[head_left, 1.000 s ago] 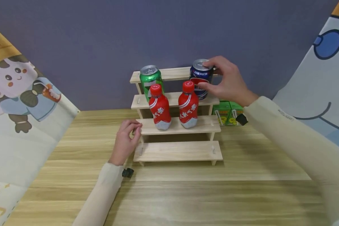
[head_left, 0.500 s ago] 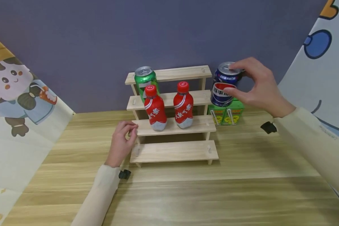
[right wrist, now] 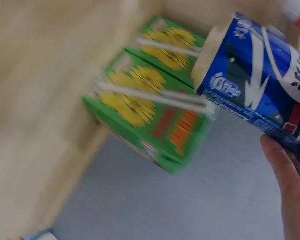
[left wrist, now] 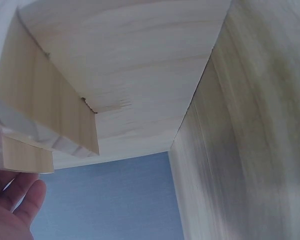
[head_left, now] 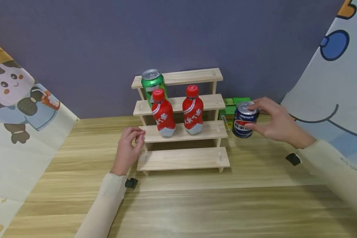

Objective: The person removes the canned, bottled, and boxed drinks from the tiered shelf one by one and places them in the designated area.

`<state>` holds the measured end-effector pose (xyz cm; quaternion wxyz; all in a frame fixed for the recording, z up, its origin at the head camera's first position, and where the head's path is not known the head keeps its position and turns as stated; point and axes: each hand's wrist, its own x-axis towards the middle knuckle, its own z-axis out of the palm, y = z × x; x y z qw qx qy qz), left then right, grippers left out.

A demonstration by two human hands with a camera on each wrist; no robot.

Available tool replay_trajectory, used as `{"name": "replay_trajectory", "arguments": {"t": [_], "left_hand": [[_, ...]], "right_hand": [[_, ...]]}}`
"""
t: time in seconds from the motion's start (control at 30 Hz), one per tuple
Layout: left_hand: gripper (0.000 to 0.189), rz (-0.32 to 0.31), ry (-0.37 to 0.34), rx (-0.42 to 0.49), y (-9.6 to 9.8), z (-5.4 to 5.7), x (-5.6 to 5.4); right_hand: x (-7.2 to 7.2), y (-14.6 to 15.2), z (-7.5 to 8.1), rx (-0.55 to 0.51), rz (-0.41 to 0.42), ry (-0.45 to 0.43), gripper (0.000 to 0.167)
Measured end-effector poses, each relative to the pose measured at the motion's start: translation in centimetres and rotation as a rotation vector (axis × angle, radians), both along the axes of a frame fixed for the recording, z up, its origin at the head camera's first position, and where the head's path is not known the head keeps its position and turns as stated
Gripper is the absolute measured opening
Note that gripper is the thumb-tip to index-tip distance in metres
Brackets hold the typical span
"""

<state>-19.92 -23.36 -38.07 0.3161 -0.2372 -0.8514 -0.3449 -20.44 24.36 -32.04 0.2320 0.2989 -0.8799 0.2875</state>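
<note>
In the head view, the right hand (head_left: 278, 124) grips a dark blue Pepsi can (head_left: 245, 120) by its top and side. The can is in the air to the right of the tiered wooden shelf (head_left: 184, 158). Green drink boxes (right wrist: 140, 95) with straws stand just behind it, partly hidden by it. At the shelf's left end, the left hand (head_left: 128, 148) pinches the edge of the second step from the bottom. The left wrist view shows fingers (left wrist: 27, 200) against a board's end. Two red bottles (head_left: 163, 115) stand on that step.
A green can (head_left: 152, 82) stands behind the left bottle, one step higher. A dark wall (head_left: 178, 36) rises behind the shelf. Cartoon-printed panels (head_left: 318, 86) flank the wood-grain table (head_left: 178, 208) on both sides.
The right hand has lifted the Pepsi can off the shelf, carried it right and then lowered it in front of the green boxes. The left hand has stayed at the shelf's edge.
</note>
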Motion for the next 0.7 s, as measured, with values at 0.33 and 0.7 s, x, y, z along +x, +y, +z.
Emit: {"name": "replay_trajectory", "arguments": {"t": [0.33,0.7], "left_hand": [[0.013,-0.016,-0.001,0.000,0.1,0.1,-0.1],[0.012,-0.009,0.000,-0.013,0.0,0.0,-0.2]], "right_hand": [[-0.6,-1.5,-4.0,0.004,0.004,-0.150,0.047],[-1.3,-2.3,-6.0,0.005,0.016,-0.128,0.048]]}}
